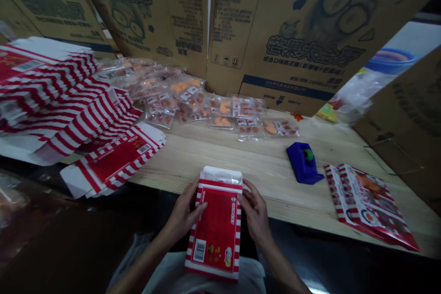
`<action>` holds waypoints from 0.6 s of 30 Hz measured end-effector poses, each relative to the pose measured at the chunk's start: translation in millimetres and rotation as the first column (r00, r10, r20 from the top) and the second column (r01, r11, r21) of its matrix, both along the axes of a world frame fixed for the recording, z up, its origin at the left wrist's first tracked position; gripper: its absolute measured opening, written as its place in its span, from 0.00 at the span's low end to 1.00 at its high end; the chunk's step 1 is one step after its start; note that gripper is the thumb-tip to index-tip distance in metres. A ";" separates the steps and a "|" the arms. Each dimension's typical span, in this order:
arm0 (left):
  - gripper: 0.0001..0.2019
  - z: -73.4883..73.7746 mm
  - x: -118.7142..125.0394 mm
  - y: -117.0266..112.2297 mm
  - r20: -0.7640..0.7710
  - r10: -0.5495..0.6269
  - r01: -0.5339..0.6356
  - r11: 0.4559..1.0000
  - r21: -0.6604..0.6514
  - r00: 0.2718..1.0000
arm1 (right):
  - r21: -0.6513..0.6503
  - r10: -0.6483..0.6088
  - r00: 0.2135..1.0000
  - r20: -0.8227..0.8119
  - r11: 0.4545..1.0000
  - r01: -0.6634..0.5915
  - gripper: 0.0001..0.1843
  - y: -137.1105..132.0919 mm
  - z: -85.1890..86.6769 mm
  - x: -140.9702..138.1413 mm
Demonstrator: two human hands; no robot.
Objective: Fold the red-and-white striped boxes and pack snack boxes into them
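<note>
Though open, red box (218, 226) — inside unclear.

Passable: bare strip of pale wooden tabletop (198, 151) between held red cardboard box with striped edges (217, 220) and low heap of clear plastic sachets (193, 94). Left blocked by stacked flat red-and-white striped cartons (72, 96); right partly, by angular blue plastic tape dispenser (300, 165). Tall brown cardboard boxes (237, 64) wall off back.

The left hand (182, 215) and right hand (257, 213) hold a red box (218, 225), its white flap (222, 172) standing just beyond the fingers. Left of the fingers lie striped cartons (69, 101); ahead, clear packets (193, 101) before cardboard (285, 23); right, a blue dispenser (300, 164), then, farther right, more red boxes (374, 209).
</note>
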State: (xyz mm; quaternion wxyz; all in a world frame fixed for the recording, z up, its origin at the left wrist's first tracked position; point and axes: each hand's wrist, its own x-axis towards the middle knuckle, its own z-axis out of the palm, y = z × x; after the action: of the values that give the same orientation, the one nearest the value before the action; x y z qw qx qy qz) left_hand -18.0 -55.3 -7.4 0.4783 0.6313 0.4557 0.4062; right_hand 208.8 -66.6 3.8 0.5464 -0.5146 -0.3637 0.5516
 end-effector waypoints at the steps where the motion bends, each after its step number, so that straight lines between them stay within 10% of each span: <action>1: 0.31 -1.4 0.0 -3.4 0.051 -0.009 0.011 1.000 -0.024 0.999 | 0.000 0.004 0.999 0.041 1.000 -0.004 0.28 -4.8 -4.7 0.8; 10: 0.33 -3.8 -4.1 -14.9 0.423 -0.165 0.286 0.928 -0.240 0.891 | 0.110 0.020 0.885 0.465 0.991 -0.080 0.14 -18.2 -19.4 1.1; 18: 0.09 0.6 10.7 -8.0 0.322 0.088 -0.013 0.974 -0.228 0.942 | 0.175 0.052 0.870 0.491 0.972 -0.157 0.10 -10.1 -9.0 -4.9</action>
State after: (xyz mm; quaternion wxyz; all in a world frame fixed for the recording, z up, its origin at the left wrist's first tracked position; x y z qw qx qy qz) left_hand -7.3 -63.3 -6.8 0.6050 0.4848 0.4277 0.4648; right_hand 203.9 -76.7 -5.2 0.4586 -0.5550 -0.5719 0.3931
